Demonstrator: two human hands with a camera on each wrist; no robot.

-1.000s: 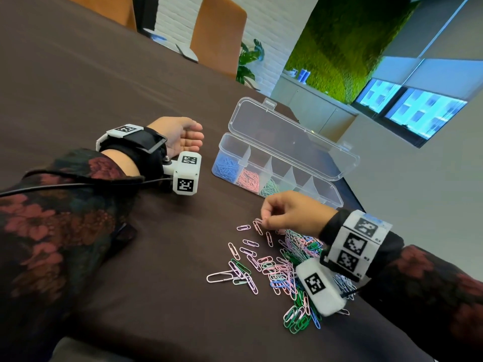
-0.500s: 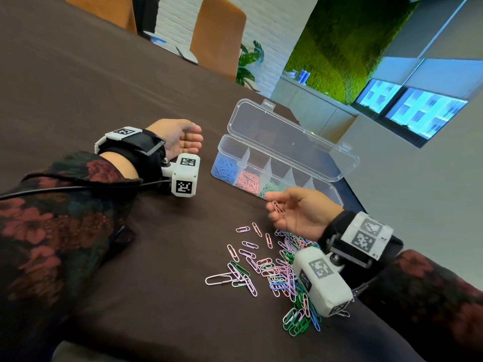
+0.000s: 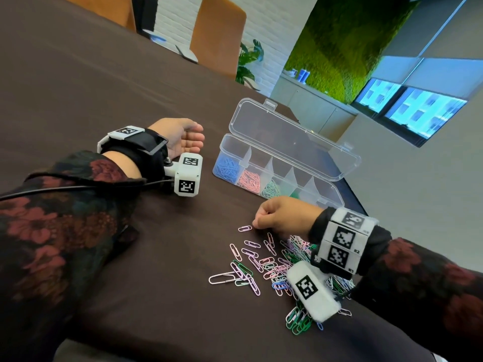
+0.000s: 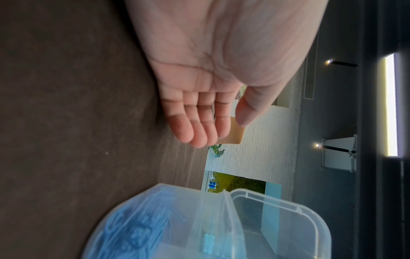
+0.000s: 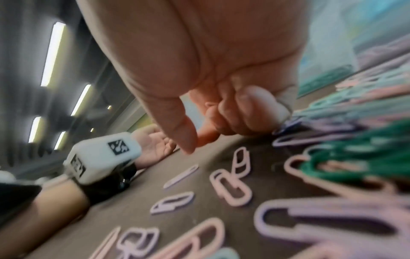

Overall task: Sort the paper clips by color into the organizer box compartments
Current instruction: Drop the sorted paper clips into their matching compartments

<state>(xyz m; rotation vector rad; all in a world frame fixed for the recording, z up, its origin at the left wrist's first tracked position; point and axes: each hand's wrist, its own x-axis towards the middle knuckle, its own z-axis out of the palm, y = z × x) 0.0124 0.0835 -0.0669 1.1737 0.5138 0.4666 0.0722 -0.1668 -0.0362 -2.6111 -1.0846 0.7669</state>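
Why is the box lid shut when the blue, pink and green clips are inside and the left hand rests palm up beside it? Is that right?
Not quite. The organizer box has its lid open, tilted back, as the head view shows. The rest holds: sorted clips inside, left hand palm up beside it.

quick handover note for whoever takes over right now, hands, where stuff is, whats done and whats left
Left hand: palm up, fingers relaxed, empty, resting on the table beside the organizer box.
Right hand: fingers curled, low over the table at the edge of the loose clip pile; a pink clip seems tucked in the curled fingers, though blur leaves it unsure.
Box: lid open; blue clips, pink clips and light green clips fill the first three compartments, with dark green just visible in the next.
Left: the mixed pile of pink, lilac, green and blue clips.
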